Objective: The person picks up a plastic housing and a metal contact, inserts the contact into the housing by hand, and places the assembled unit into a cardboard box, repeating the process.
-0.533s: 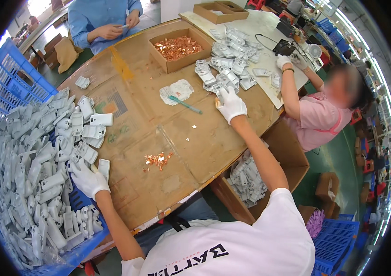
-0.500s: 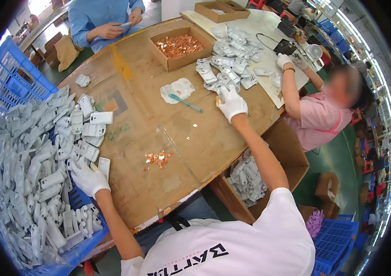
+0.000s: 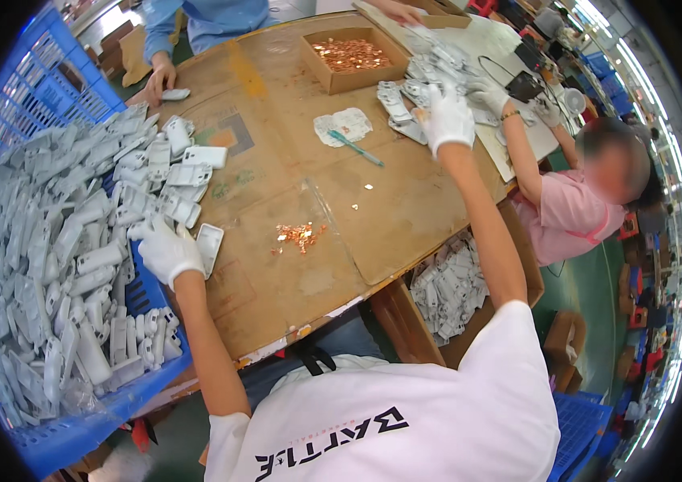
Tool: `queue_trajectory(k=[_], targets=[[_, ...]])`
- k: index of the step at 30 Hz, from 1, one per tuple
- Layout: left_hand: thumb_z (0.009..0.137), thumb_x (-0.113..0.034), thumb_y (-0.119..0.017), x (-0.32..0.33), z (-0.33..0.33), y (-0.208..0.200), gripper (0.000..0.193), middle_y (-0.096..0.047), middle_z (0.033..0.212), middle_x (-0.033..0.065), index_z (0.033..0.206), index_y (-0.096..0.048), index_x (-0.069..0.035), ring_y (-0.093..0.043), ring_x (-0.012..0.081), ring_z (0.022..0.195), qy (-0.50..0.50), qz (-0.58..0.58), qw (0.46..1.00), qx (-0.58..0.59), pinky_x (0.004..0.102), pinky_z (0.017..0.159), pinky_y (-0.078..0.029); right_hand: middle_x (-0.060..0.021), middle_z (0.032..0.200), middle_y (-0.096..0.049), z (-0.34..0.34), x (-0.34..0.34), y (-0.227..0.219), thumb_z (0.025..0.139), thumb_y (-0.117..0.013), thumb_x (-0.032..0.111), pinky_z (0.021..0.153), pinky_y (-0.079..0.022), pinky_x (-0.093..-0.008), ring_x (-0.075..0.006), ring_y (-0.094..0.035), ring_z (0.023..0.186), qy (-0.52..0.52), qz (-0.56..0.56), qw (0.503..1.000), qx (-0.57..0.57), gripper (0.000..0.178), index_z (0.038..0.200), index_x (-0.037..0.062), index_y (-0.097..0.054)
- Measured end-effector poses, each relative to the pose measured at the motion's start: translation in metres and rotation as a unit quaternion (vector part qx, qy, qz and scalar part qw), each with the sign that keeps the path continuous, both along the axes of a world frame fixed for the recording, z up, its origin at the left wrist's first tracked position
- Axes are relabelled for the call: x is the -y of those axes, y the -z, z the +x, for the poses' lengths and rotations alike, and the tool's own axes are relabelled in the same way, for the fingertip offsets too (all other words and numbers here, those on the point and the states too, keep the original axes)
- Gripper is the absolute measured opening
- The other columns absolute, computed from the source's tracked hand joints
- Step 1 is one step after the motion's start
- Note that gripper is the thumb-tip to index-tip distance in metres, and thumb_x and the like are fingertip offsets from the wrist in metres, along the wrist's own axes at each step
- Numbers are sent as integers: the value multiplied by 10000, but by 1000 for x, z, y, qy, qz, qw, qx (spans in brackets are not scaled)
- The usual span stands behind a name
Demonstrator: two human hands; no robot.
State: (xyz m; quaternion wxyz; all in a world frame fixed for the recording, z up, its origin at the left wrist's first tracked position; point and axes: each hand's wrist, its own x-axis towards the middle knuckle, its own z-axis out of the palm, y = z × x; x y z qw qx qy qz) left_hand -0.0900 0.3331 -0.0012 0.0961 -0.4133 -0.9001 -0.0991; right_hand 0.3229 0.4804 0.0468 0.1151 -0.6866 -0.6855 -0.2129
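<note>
My left hand [image 3: 168, 251], in a white glove, rests at the near right edge of a heap of pale grey plastic housings [image 3: 52, 209]. Its fingers look apart, touching the pieces there. One shallow housing [image 3: 209, 247] lies against that hand's right side on the table. Stretched far forward, my gloved right hand [image 3: 448, 120] is over a second pile of housings [image 3: 395, 103] at the far right. Its fingers point away from me and look spread; whatever lies beneath the palm is hidden.
A blue crate [image 3: 44, 60] holds the left heap. On the brown table [image 3: 276, 193] are copper bits [image 3: 301, 234], a paper [image 3: 349, 120], a teal pen [image 3: 357, 149] and a carton of copper pieces [image 3: 393, 72]. A co-worker [image 3: 570, 193] works at right; another person [image 3: 220, 20] stands opposite.
My right hand has moved farther forward onto the far pile. My left hand stays by the left heap. The person opposite now has one hand at a housing and another reaching toward the far pile.
</note>
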Motion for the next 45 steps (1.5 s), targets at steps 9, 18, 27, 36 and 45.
queue_trajectory(k=[9, 18, 27, 36, 45], targets=[[759, 36, -662, -1, -37, 18, 325, -581, 1037, 136, 1069, -604, -40, -578, 308, 934, 131, 283, 931, 187, 385, 867, -456, -83, 982, -602, -103, 126, 61, 784, -701, 137, 806, -483, -382, -280, -588, 926, -384, -240, 865, -216, 245, 1012, 96, -620], [818, -121, -587, 96, 67, -8, 117, -628, 925, 83, 921, -637, -146, -628, 286, 842, 397, 112, 880, 235, 394, 728, -524, -132, 921, -607, -101, 109, 68, 785, -608, 33, 765, -503, -436, -348, -623, 872, -361, -327, 864, -129, 79, 843, 84, -624], [834, -115, -582, 103, 65, 5, 227, -587, 1098, 95, 1057, -611, -139, -608, 305, 1004, 459, -35, 851, 251, 427, 820, -517, -183, 1008, -633, -159, 114, 42, 813, -589, 129, 839, -515, -420, -348, -631, 970, -319, -373, 871, 30, 160, 929, 29, -636], [816, -429, -695, 111, 80, -7, 576, -578, 1052, 158, 1198, -453, -72, -650, 314, 975, 85, -157, 960, 215, 460, 696, -558, -174, 1031, -614, -148, 124, 50, 846, -601, 116, 813, -533, -413, -339, -638, 961, -237, -335, 912, 0, 145, 966, 37, -588], [776, -85, -709, 94, 66, 40, 469, -647, 1092, 179, 1199, -506, -100, -629, 366, 996, 252, 160, 828, 476, 408, 816, -523, -135, 910, -641, -149, 140, 51, 776, -637, 32, 745, -526, -365, -291, -648, 828, -344, -218, 879, -248, 143, 916, 46, -610]])
